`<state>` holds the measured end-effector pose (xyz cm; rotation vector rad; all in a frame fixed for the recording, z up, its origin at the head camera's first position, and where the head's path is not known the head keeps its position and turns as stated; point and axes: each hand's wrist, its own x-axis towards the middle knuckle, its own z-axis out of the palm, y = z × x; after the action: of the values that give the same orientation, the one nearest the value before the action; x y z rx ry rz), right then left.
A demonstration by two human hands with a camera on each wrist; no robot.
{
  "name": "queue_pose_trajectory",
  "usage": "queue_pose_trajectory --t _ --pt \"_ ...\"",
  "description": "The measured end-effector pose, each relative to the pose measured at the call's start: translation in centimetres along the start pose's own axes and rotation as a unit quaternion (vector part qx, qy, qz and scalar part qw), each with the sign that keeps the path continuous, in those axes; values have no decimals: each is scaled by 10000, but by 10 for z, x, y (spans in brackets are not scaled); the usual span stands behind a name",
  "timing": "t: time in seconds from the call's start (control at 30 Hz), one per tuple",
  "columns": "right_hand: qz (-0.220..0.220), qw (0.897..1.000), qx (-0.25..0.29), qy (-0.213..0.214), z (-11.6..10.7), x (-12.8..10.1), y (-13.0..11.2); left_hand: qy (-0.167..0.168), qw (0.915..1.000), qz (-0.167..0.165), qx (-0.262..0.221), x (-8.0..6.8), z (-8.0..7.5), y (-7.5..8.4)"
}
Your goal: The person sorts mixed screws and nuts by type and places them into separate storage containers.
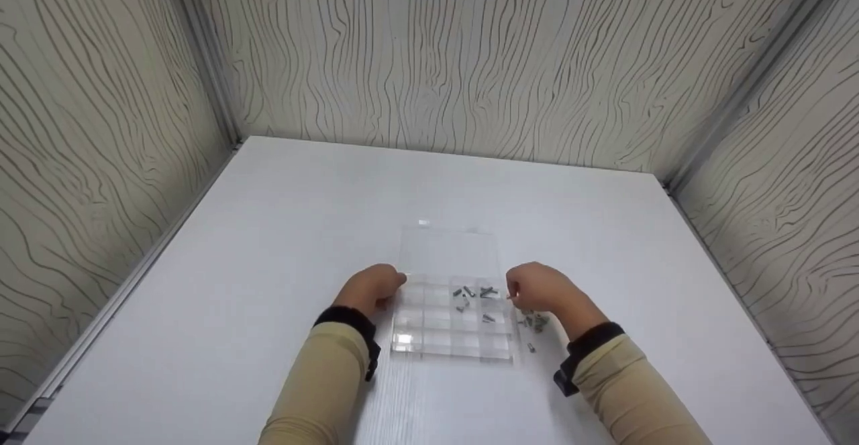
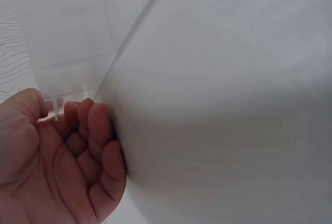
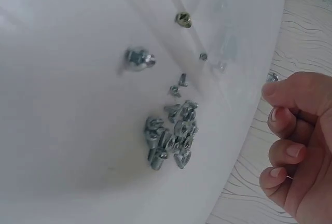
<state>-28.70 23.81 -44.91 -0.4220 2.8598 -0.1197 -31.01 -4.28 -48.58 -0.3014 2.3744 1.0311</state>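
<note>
White table (image 1: 268, 243): compartment box (image 1: 451, 337) between hands (right hand (image 1: 540, 288) pinches screw (image 3: 271, 78))

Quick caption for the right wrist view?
Right hand pinches a small metal screw above a loose pile of silver screws on the white table.

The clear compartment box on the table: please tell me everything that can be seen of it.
The clear compartment box looks like transparent plastic, with a grid of small cells. It lies flat on the white table, its lid open and laid back. A few cells near the far right hold small dark screws; the others look empty. The left hand touches its left edge, and the right hand is at its right edge.
</note>
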Motion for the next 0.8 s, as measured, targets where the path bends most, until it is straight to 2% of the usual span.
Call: queue_pose_trajectory --t 0.07,0.23,0.43,0.57,0.8 --pt "-108 9999 -13 33 0 1 -7 43 9999 -14 -92 1 1 -2" --pt "-419 9990 -133 86 3 6 -28 92 9998 149 -18 4 2 -4" --pt "-678 9975 -203 34 5 9 -47 120 9997 169 108 6 3 -5" --pt "-794 9965 -246 80 7 10 -53 80 9997 179 170 6 3 -3" --pt "-905 9953 -295 172 12 12 -53 -129 9968 372 693 6 0 0"
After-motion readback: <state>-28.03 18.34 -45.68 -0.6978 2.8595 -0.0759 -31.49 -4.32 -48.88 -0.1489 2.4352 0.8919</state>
